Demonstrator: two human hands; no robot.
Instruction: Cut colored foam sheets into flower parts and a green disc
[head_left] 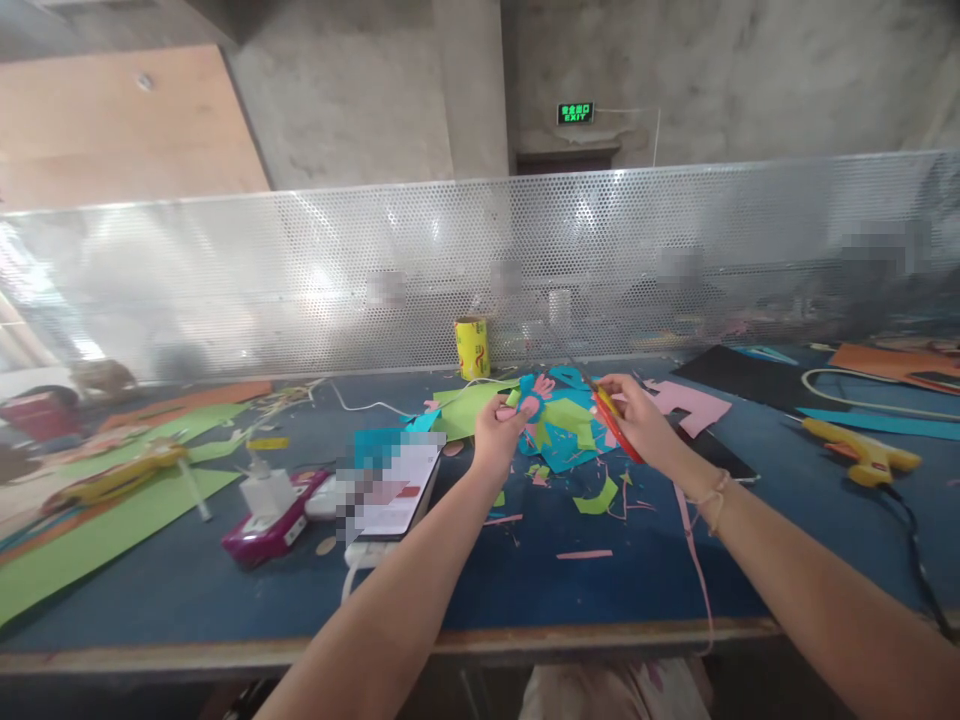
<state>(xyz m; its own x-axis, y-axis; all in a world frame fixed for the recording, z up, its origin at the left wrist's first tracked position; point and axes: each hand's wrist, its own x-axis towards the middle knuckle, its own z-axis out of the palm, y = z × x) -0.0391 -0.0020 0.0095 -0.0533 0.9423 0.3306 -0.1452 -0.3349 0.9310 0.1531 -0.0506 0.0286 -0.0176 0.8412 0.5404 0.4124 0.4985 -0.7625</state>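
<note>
Perforated screen (300, 285) backs the blue table (502, 590), littered beneath the held scissors (621, 437).

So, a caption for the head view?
Left hand holds a pink-and-blue paper cutout; right hand grips scissors.

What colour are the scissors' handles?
The scissors' handles are red and yellow, clearest in the head view.

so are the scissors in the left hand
No, the red-and-yellow scissors are in the right hand, while the left hand holds a pink-and-blue paper piece.
</note>
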